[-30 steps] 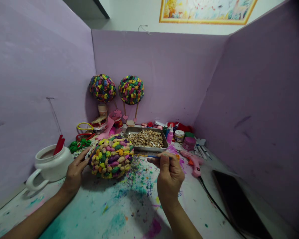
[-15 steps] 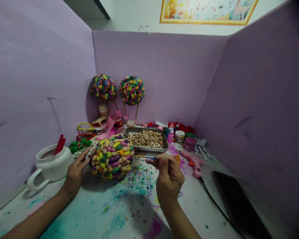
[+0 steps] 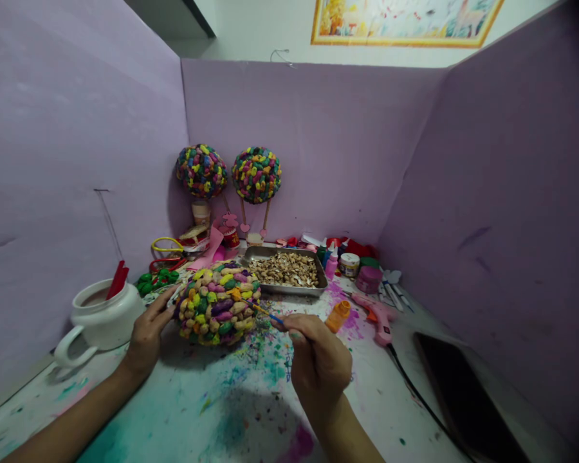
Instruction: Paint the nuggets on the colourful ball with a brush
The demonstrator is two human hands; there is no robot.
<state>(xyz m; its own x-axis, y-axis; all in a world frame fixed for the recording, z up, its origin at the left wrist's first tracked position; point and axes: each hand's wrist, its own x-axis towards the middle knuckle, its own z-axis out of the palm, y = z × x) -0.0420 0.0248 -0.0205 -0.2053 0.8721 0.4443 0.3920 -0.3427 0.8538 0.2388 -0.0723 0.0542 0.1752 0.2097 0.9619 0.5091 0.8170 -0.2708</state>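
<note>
A ball covered in peanut shells (image 3: 217,305), some painted yellow, green, purple, pink and orange and others bare tan, rests on the paint-stained table. Against its left side my left hand (image 3: 149,328) grips it, fingertips partly hidden behind the ball. My right hand (image 3: 321,354) pinches a thin paintbrush (image 3: 265,311) with a blue handle; the tip meets the ball's right side near an orange shell. Just beyond that hand is an orange paint bottle (image 3: 338,316), tilted on the table.
A metal tray (image 3: 294,289) of shell pieces lies behind the ball. On the left is a white mug (image 3: 109,315). To the right lie a pink glue gun (image 3: 379,315) with its cord and a black tablet-like slab (image 3: 463,392). Two finished-looking shell balls (image 3: 256,175) stand at the back.
My right hand has moved left and slightly down, so the brush now slants more. The orange bottle behind it is more exposed. My left hand and the ball hold nearly still.
</note>
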